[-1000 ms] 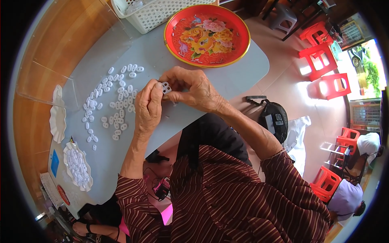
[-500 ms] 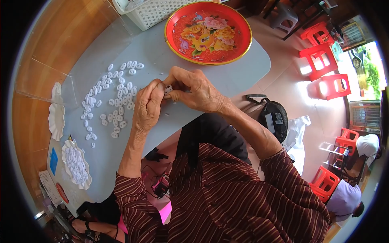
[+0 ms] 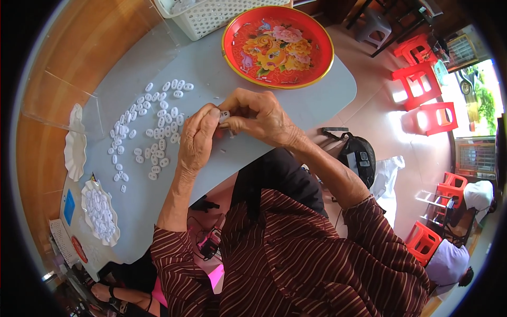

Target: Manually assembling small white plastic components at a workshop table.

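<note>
Left hand (image 3: 198, 138), right hand (image 3: 266, 120) close together (both curled).

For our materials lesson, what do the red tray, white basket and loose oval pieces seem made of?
Red tray: perhaps lacquered metal, possibly plastic; glossy, printed, gold-rimmed.
White basket: probably moulded plastic, smooth; regular holes pierce its wall.
Oval pieces: likely hard plastic, smooth; alike in shape, but too small to be sure.

A small white piece (image 3: 225, 114) sits between 2 hands (image 3: 196, 138) (image 3: 266, 120).
</note>
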Available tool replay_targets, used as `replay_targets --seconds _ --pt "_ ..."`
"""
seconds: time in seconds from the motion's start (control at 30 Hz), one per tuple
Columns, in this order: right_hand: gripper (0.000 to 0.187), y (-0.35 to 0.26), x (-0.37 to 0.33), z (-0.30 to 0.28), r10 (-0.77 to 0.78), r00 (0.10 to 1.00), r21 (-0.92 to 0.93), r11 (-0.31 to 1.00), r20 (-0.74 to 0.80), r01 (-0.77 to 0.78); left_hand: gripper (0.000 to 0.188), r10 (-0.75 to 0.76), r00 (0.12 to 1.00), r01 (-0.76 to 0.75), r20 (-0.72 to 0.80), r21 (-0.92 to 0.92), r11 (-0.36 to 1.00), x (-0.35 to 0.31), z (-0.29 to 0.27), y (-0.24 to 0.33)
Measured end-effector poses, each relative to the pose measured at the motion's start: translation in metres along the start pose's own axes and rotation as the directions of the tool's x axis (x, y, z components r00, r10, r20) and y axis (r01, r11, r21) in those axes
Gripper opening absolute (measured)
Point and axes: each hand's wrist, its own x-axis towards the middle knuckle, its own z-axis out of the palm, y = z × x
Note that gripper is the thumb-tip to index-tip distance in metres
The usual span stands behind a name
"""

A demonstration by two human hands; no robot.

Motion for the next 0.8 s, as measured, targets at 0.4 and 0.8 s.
replay_targets --seconds 0.4,0.8 --pt "0.009 -0.032 0.103 -0.035 -0.266 0.940 -0.264 0.942 -0.216 0.206 0.026 0.081 0.997 -0.080 0.012 -0.094 0.992 -0.024 0.010 0.008" --pt "0.007 -0.018 0.105 0.042 -0.261 0.917 -0.434 0.818 0.303 0.376 0.022 0.001 0.999 0.006 0.040 -0.165 0.986 -0.084 -0.007 0.018"
